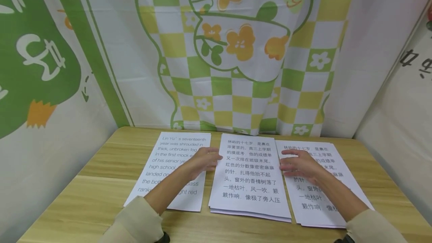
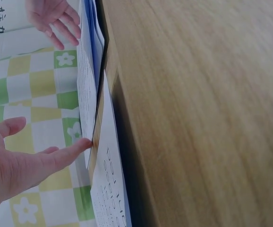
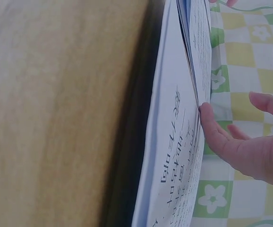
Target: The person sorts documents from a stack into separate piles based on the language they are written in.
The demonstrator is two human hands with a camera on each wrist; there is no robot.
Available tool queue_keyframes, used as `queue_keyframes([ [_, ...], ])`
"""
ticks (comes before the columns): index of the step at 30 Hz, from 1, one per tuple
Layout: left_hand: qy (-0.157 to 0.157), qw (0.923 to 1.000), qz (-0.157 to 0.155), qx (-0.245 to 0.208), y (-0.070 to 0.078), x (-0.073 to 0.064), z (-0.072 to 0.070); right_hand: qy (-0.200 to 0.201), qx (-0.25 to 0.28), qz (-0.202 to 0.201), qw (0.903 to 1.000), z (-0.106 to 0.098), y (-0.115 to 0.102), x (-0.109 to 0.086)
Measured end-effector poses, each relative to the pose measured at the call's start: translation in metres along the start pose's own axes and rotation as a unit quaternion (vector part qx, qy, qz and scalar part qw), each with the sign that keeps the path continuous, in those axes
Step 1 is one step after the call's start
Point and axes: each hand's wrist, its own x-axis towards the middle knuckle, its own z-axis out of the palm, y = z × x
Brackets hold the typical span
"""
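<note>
Three piles of printed paper lie side by side: an English-text sheet [image 1: 194,201] at the left, a Chinese-text stack [image 1: 249,179] in the middle, and another Chinese-text stack [image 1: 308,200] at the right. Over the English sheet, my left hand [image 1: 199,162] has its fingertips at the middle stack's left edge. The right hand [image 1: 300,166] reaches across the right stack, fingertips by the middle stack's right edge. Both wrist views show loosely extended fingers on the left hand [image 2: 18,165] and the right hand [image 3: 254,149], with neither gripping paper.
The papers lie on a wood-grain table [image 1: 91,186]. Behind it hangs a checkered green, yellow and white curtain [image 1: 222,85] with flowers. Printed fabric walls [image 1: 44,164] close in the left and right sides. The middle stack's lower sheets [image 1: 256,216] stick out at its near edge.
</note>
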Motion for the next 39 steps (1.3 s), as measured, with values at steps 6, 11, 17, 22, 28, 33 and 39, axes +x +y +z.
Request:
queue_keyframes([
  [6,0.002,1.0,-0.001,0.003,-0.0015,0.0003,-0.0002,0.008,-0.001,0.007,0.9999,0.0014,0.0006,0.0008],
  [11,0.0,1.0,0.001,0.001,-0.0016,0.0001,-0.0014,0.009,0.001,0.01,0.9999,0.0017,-0.0014,0.0003],
  [17,-0.002,1.0,0.003,0.003,-0.0012,0.0004,-0.0005,0.01,0.023,0.02,0.9995,0.0018,-0.0024,0.0004],
  [22,-0.001,1.0,0.003,0.005,0.0003,-0.0008,-0.0009,0.011,0.03,0.019,0.9993,0.0027,-0.0015,0.0],
  [28,-0.001,1.0,0.002,0.006,0.002,-0.0027,-0.0018,0.011,0.033,0.017,0.9993,0.0027,-0.0015,0.0004],
  [33,-0.001,1.0,0.001,0.007,0.0008,-0.0024,-0.0015,0.009,0.031,0.016,0.9993,0.0026,-0.0013,0.0009],
  [39,-0.002,1.0,-0.003,0.008,-0.0001,-0.0023,-0.0009,0.013,0.025,0.007,0.9996,0.0041,0.0005,0.0008],
])
